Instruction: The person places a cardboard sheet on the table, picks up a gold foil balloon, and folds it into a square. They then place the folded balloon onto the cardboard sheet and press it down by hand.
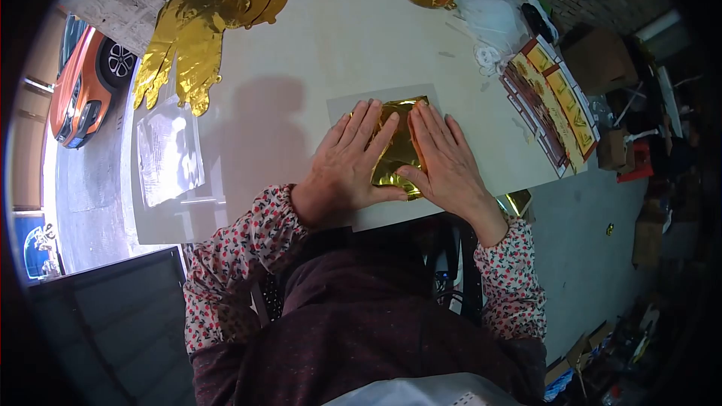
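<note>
A folded piece of shiny gold foil (398, 146) lies on a pale grey sheet (343, 107) near the front edge of the table. My left hand (350, 156) rests flat on its left side, fingers stretched out and thumb reaching over the lower part. On the right side, my right hand (445, 159) presses down with extended fingers, its thumb across the foil. Parts of the foil are hidden under both palms. Neither hand is closed around anything.
Gold foil balloons (199, 26) stretch along the table's far edge. Clear plastic bags (492, 11) and printed cards (553, 101) lie at the right. A clear plastic sleeve (171, 152) is at the left. Boxes (600, 60) stand beyond the table, and an orange car (89, 86) is outside.
</note>
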A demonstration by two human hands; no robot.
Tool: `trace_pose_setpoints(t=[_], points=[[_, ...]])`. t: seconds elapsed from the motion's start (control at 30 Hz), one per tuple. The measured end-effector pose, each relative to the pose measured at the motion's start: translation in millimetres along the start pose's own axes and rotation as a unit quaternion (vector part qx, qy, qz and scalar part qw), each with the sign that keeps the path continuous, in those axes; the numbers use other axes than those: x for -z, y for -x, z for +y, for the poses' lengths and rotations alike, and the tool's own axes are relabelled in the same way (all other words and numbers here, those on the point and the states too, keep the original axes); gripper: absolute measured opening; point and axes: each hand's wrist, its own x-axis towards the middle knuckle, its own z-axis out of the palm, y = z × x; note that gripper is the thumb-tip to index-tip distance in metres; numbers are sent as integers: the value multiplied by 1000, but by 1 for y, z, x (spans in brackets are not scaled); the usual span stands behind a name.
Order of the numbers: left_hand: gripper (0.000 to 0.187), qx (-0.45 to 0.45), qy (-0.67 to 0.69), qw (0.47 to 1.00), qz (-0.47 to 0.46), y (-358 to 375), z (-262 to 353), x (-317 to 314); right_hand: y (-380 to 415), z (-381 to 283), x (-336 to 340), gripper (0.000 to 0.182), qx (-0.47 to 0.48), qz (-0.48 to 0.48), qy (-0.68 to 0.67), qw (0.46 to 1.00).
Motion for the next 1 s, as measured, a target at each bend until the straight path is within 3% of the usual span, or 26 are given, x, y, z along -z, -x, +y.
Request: trace_pose_setpoints(t=[0.27,0.47,1.0], points=[[110,68,0,993,-94,13,-12,34,0,-4,-3,88,-27,-4,6,1000],[110,6,34,995,-91,-9,-3,28,-1,-4,-2,88,-28,-1,3,1000],[105,2,37,992,-124,-10,-6,18,-2,-6,1,84,-35,-14,-20,999]])
